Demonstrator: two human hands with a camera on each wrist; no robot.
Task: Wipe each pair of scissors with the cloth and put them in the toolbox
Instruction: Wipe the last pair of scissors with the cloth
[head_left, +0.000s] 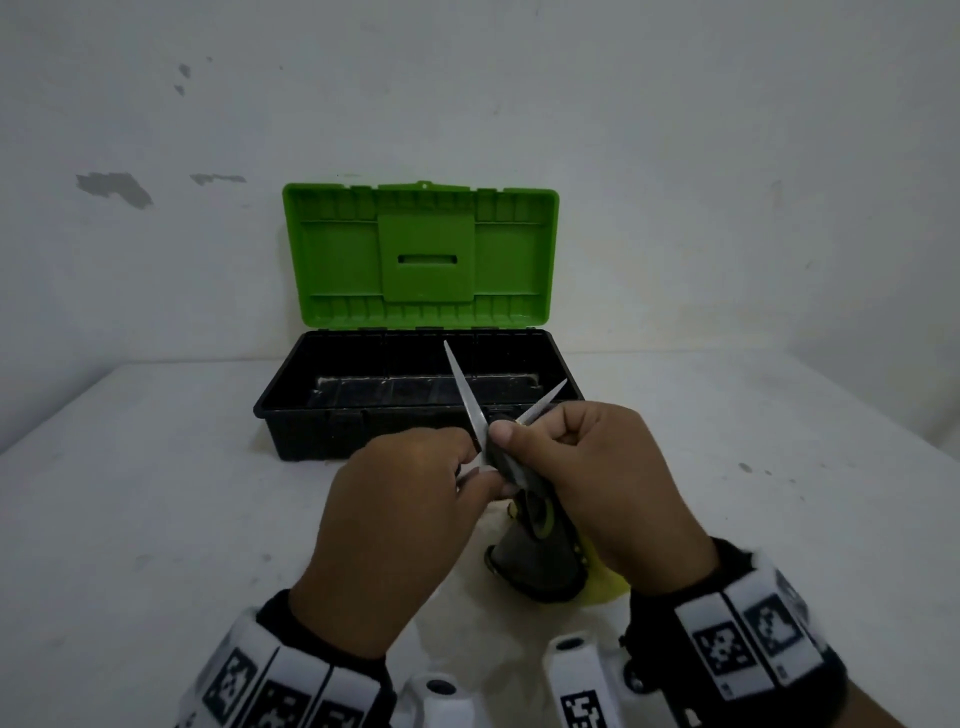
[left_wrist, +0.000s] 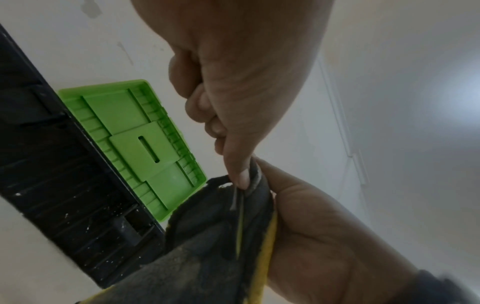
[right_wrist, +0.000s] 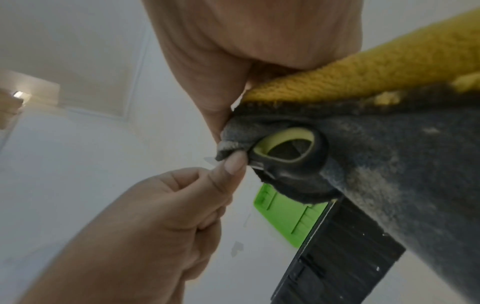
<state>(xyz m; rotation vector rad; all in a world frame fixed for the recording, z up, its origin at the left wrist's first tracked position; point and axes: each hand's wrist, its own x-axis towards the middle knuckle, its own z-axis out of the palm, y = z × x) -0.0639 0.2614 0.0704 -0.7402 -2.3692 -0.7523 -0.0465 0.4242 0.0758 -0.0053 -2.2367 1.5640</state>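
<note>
Head view: a pair of scissors (head_left: 470, 402) was held above the white table (head_left: 156, 493), just in front of the toolbox (head_left: 332, 410). Blades bright metal, spread into a V, tips pointing away toward the box; handles black with a yellow-green lining. The toolbox had a black tray and a green lid (head_left: 421, 254) standing open against the wall.

Left hand (head_left: 395, 530): fingers curled, thumb and forefinger pinching the scissors near the base of the left blade. In the left wrist view the thumb (left_wrist: 237, 164) pressed down along thin metal at the cloth's edge.

Between the hands, a cloth (head_left: 540, 566), grey on one face and yellow on the other, dusty-looking, hung below the handles. In the right wrist view it lay folded around one handle loop (right_wrist: 288, 148), which showed through a gap in the fabric.

Right hand (head_left: 597, 483): fingers curled, gripping the cloth bunched around the scissors' handle end, thumb tip close to the pivot. Whether those fingers touched bare handle or only cloth was not clear.
</note>
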